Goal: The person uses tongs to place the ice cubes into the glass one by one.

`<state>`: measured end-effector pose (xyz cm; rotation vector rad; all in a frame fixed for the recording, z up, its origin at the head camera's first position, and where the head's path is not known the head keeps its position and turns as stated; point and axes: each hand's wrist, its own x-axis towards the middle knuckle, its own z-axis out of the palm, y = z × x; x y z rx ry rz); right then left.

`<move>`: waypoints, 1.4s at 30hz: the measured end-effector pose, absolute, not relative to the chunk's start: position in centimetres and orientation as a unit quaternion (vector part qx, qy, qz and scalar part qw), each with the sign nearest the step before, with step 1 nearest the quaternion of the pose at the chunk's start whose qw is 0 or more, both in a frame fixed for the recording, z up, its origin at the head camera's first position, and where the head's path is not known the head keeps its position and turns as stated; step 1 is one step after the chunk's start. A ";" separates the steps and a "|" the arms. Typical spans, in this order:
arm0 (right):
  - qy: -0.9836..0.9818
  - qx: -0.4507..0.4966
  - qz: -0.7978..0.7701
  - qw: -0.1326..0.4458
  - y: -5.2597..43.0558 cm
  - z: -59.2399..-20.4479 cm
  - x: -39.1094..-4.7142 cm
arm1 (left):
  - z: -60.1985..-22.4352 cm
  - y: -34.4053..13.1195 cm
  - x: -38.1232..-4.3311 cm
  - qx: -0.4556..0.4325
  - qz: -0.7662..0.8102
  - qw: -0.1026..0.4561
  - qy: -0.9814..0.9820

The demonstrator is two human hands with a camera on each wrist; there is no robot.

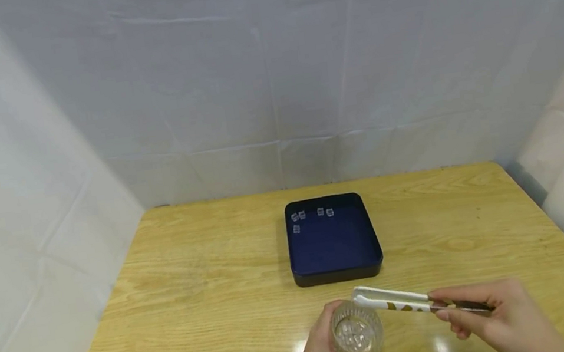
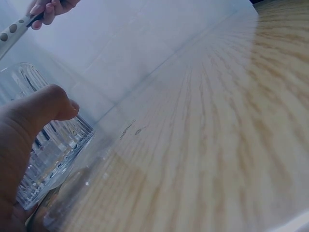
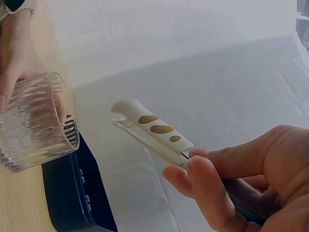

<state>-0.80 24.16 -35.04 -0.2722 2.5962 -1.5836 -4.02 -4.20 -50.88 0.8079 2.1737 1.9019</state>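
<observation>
Left hand curled round the glass, right hand pinching the tongs, squeeze evenly (a clear cube seems caught in them) and hold the glass steady, the tray lying beyond both hands.

Ribbed glass cup, smooth plastic-looking tongs, glossy wood-grain table, creased cloth-like backdrop
</observation>
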 end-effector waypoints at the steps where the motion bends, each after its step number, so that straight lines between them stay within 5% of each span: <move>1: 0.848 -0.098 -0.520 0.046 24.2 -35.2 -0.7 | -50.9 -4.2 -4.0 0.268 0.633 0.075 0.723; 12: 0.813 -0.195 -0.548 0.026 24.5 -37.2 -0.4 | -51.1 -4.2 -4.2 0.281 0.648 0.073 0.704; 21: 0.803 -0.168 -0.566 0.080 24.4 -37.3 -0.3 | -51.0 -4.2 -4.3 0.296 0.643 0.061 0.704; 42: 0.806 -0.167 -0.563 0.074 24.2 -37.2 -0.4 | -51.1 -4.2 -4.3 0.288 0.642 0.073 0.707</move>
